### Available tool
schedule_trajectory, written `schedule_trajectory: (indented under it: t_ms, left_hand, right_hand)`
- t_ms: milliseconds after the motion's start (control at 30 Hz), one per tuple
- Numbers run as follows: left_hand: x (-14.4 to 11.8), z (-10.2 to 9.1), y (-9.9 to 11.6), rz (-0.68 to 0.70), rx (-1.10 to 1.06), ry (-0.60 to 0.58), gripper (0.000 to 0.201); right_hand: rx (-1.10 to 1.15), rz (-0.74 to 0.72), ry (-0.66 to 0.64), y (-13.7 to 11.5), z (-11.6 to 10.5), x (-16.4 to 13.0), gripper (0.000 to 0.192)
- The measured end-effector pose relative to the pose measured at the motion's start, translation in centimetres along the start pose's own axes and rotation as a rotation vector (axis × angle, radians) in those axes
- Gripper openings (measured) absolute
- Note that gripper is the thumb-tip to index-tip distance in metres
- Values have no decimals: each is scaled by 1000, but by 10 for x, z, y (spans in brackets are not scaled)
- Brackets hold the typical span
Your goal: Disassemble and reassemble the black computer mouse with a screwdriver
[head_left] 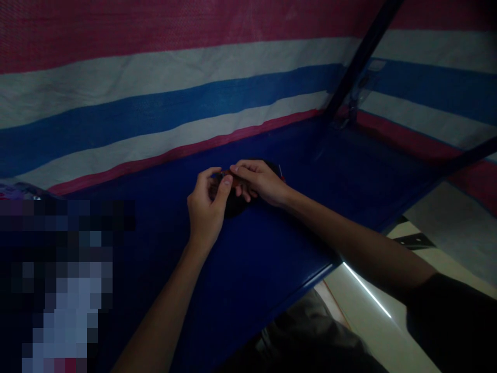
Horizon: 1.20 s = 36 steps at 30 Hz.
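**Inspector:** Head view, the only view. What occupies the centre of the frame?

**Assistant:** Both hands meet at centre frame over a blue table (252, 259). The table surface is smooth, flat and dark blue, with a straight front edge running towards the lower right. The left hand (205, 210) comes up from the lower centre; the right hand (260, 182) enters from the lower right.

**Inspector:** What is held?

**Assistant:** A small dark object (235, 199), rounded in outline, with a reddish-brown strip on top. Lighting is dim; its material cannot be told. It sits on or just above the table, between the two hands.

**Inspector:** Finger state?

**Assistant:** Left thumb and forefinger are pinched on the object's upper left edge. The right fingers (243, 168) are curled and closed on its top from the right, fingertips touching the reddish strip. The object's lower part shows below both sets of fingers.

**Inspector:** Surroundings?

**Assistant:** A woven tarpaulin (155, 93) fills the upper half, coarse in weave, striped red, white and blue. A dark frame bar (357, 62) slants across the upper right. A pale floor (388, 321) shows at lower right. The lower left is a blurred patch.
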<state>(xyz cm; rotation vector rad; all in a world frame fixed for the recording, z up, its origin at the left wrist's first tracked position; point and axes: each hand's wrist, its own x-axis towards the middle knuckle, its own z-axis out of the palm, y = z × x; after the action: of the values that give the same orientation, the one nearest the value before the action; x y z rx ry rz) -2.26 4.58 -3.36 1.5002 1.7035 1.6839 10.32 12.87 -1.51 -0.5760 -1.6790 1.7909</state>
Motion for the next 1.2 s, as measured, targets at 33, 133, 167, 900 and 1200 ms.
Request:
schedule_trajectory:
  t_ms: [33,133,167,900,1200]
  left_hand:
    - [1,1,-1,22,13,-3,40]
    - [1,1,-3,88,74,2,36]
    - [1,0,-3,89,87,8,33]
    - [2,-7,-7,4,-73,-26,37]
    - [2,-8,-2,-86,-47,23,34]
  right_hand:
    - [32,11,16,0,-1,0,25]
    - [80,19,21,0,-3,0,17]
    - [83,9,14,0,-3,0,17]
    - [-702,-442,30,4,-1,-11,27]
    - [-685,-345,48,1,-2,-13,32]
